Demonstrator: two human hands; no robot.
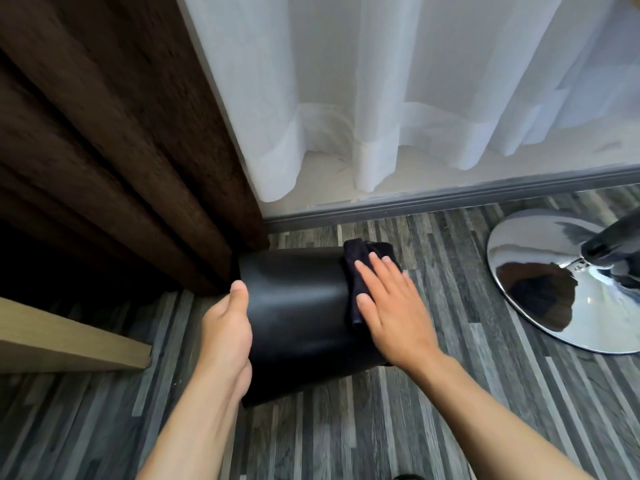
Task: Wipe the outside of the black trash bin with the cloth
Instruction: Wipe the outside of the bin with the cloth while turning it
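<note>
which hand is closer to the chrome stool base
Right. The right hand lies flat on the dark cloth at the bin's right side, the side facing the chrome base. The left hand grips the bin's far left edge, with the whole bin between it and the base.

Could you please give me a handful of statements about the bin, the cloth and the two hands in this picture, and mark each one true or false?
1. The right hand presses a dark cloth flat against the black trash bin. True.
2. The left hand is off the bin. False: it grips the bin's left edge, thumb on top.
3. The cloth is white. False: it is dark, nearly black.
4. A chrome round base stands on the floor to the right of the bin. True.
5. The bin sits on a table. False: it rests on the striped grey floor.
</note>
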